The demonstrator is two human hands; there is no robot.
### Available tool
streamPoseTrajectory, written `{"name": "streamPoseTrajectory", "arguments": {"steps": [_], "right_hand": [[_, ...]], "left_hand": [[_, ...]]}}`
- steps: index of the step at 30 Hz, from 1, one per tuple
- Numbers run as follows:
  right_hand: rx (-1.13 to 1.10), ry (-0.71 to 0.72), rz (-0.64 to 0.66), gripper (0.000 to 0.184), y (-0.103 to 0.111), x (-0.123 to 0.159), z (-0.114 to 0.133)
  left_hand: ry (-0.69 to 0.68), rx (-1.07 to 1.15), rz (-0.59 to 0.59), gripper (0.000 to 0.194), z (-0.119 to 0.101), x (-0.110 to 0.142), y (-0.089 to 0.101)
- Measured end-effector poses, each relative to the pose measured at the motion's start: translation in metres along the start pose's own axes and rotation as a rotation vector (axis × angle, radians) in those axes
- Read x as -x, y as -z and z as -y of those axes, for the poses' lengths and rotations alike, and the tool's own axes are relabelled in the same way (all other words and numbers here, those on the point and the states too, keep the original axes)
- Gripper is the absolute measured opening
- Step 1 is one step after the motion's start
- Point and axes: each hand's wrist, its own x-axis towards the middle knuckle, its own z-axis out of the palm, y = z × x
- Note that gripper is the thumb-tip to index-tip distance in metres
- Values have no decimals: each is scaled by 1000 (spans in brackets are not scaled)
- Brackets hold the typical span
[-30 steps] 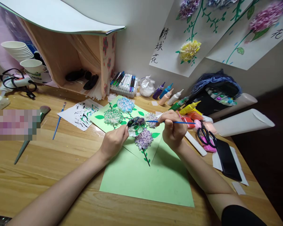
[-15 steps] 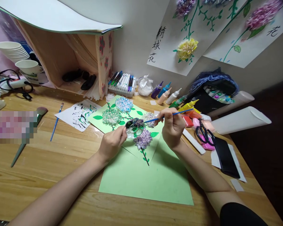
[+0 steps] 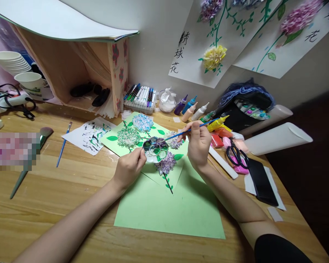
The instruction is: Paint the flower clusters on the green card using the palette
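Note:
My left hand [image 3: 129,164] pinches the edge of a small round paint palette [image 3: 153,158], its wells smeared with dark, purple and green paint. In my right hand [image 3: 197,145] is a blue paintbrush [image 3: 181,133], its tip down in the palette on the far right side. Beneath them lies a light green sheet [image 3: 170,215] with raised hydrangea flowers: a blue one [image 3: 143,122], a green one [image 3: 128,137] and a purple one [image 3: 166,163]. Painted green leaves and dark stems run between the blooms. The palette hides part of the artwork.
A paint-smeared white paper [image 3: 89,135] and another blue brush [image 3: 63,145] lie left. Behind stand a box of markers [image 3: 140,98] and several paint bottles [image 3: 190,112]. To the right are black scissors [image 3: 237,155], a black phone [image 3: 261,182] and a white paper cup [image 3: 281,140].
The palette has tilted so more of its wells show. The brush tip has shifted slightly left and down within it, and my right hand has moved a little left.

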Motion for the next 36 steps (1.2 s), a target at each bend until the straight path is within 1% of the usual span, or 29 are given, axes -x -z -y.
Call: {"name": "streamPoseTrajectory", "arguments": {"steps": [4,8,13,16,20,23,25,27,29,32,36], "right_hand": [[-3,-26,-30,34,5,-7,-1],[40,10,-65,34,22,-26,1],[240,17,61,39,49,-51,-10],[361,70,101,40,58,-56,-23],[499,172,181,40,57,-53,-34],[583,221,258,40,56,-52,-39],[639,291,296,39,56,-52,-42],[676,370,303,36,58,-52,-42],[682,416,272,33,59,-52,-41],[656,417,246,32,60,-52,-39],[672,417,350,34,57,-51,-39]], "left_hand": [[63,6,56,29,1,0,-1],[131,44,105,31,2,1,-2],[246,150,195,30,2,0,-5],[330,206,243,32,1,-2,-5],[420,266,295,33,1,-3,-5],[453,294,315,34,1,-4,-5],[458,300,315,34,2,-4,-5],[457,297,313,34,2,-4,-5],[454,294,316,34,2,-3,-5],[455,295,325,34,2,-4,-6],[462,299,337,33,2,-5,-6]]}}
